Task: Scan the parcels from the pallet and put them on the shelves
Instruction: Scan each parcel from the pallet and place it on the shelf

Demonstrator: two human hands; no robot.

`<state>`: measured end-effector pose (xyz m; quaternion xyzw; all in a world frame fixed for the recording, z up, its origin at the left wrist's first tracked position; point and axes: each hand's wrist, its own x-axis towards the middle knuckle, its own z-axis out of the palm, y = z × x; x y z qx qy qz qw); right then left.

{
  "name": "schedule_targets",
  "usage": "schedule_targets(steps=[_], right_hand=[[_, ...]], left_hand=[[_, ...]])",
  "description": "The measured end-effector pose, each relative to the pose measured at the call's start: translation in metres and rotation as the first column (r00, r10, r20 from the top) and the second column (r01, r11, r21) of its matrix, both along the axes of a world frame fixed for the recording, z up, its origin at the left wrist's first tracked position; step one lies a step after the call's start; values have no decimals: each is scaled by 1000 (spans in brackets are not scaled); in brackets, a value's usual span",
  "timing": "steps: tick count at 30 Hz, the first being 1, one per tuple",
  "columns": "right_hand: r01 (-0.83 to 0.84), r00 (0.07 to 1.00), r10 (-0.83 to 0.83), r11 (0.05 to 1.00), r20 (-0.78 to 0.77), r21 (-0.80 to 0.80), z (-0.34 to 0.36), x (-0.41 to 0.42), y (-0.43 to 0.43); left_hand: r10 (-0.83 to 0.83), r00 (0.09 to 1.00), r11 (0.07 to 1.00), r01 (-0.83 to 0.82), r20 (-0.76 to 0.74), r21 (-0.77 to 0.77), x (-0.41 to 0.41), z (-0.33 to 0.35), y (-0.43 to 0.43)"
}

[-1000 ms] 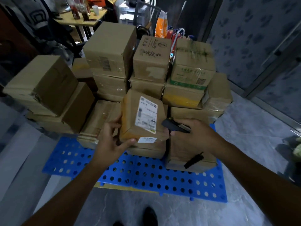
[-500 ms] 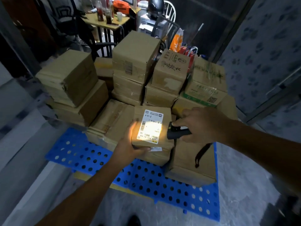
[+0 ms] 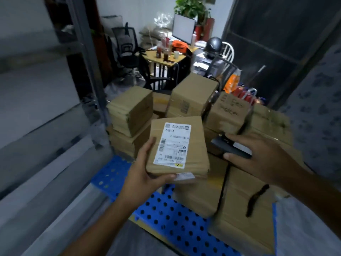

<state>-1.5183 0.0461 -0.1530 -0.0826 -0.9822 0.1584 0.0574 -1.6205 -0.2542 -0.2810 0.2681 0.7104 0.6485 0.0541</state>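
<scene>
My left hand (image 3: 143, 174) grips a small cardboard parcel (image 3: 198, 143) by its lower left corner, held above the blue pallet (image 3: 166, 217). A white shipping label (image 3: 172, 145) faces up on it. My right hand (image 3: 258, 157) holds a black handheld scanner (image 3: 224, 145) just right of the parcel, its wrist strap (image 3: 255, 200) dangling. No light falls on the label. Several brown parcels (image 3: 191, 100) are stacked on the pallet behind and below.
Grey metal shelves (image 3: 36, 111) rise along the left, their upright post beside the pallet. Behind the stack stand a desk (image 3: 166, 60) with bottles and a monitor, a black office chair (image 3: 127, 50) and a white chair. A dark wall runs on the right.
The scanner's light on the label has gone out. The parcel has risen off the stack in my left hand, and my view has turned left toward the shelves.
</scene>
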Motion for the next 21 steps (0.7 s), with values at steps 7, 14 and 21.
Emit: schedule_targets(steps=[7, 14, 21], right_hand=[[-308, 948, 252, 882, -194, -358, 9, -96, -129], [-636, 770, 493, 648, -405, -420, 46, -187, -313], [-762, 632, 657, 428, -412, -486, 78, -248, -484]], left_hand=[[429, 880, 899, -437, -201, 6, -16, 100, -140], [746, 565, 612, -790, -352, 28, 3, 188, -289], [866, 115, 184, -978, -487, 96, -5, 204, -390]])
